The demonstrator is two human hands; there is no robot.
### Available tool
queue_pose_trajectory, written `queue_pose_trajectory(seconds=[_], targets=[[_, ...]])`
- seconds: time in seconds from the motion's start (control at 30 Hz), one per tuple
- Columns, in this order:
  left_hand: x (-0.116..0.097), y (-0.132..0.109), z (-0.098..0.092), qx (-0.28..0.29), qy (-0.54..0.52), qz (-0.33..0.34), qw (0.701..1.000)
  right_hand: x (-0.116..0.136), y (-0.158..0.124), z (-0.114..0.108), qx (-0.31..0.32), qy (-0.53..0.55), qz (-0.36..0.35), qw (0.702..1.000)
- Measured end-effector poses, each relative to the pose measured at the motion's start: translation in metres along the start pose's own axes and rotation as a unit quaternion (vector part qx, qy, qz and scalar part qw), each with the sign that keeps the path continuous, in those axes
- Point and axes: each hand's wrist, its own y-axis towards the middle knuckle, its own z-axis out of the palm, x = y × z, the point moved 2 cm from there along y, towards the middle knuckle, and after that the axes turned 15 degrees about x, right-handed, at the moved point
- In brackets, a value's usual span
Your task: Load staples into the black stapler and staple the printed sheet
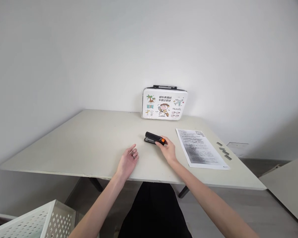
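Observation:
My right hand (168,149) grips a black stapler (152,136) by its end with the orange part, thumb on the near side. The stapler lies tilted just over the table, its other end pointing left. To its left, my left hand (128,161) rests palm up near the table's front edge, fingers curled. Between thumb and fingers shows a thin, pale strip (132,150), which looks like a strip of staples. On the right of the table lie several grey staple strips (224,151). A printed sheet of paper (201,148) lies between them and my right hand.
A white travel case (165,104) with cartoon pictures stands upright against the wall at the back of the table (101,142). Below left is a white perforated basket (59,221). A pale panel (288,185) stands beyond the table at lower right.

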Motion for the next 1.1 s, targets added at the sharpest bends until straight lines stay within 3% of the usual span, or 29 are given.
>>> queue_pose_trajectory(seconds=[0.33,0.5,0.6,0.73,0.8,0.87,0.93,1.1], targets=[[0.003,0.001,-0.020,-0.028,-0.051,0.005,0.998,-0.017,0.121,0.077,0.080,-0.014,0.005,0.997],[0.002,0.000,-0.021,-0.042,-0.046,-0.002,0.998,-0.012,0.142,0.087,0.090,-0.011,-0.013,0.996],[-0.001,-0.001,-0.017,-0.047,-0.043,-0.004,0.998,-0.010,0.113,0.082,0.054,-0.008,-0.020,0.998],[-0.002,0.001,-0.009,-0.048,-0.038,-0.002,0.998,0.004,0.034,0.068,0.026,-0.012,-0.043,0.999],[0.002,0.003,-0.002,-0.046,-0.029,0.000,0.999,0.020,-0.007,0.059,0.045,-0.021,-0.073,0.996],[0.010,0.007,0.007,-0.045,-0.009,-0.009,0.999,0.041,-0.039,0.051,0.131,-0.077,-0.134,0.979],[0.022,0.013,0.020,-0.042,0.017,-0.026,0.999,0.059,-0.056,0.040,0.167,-0.142,-0.132,0.967],[0.062,0.028,0.065,-0.025,0.062,-0.052,0.996,0.080,-0.060,-0.006,0.144,-0.295,-0.090,0.940]])
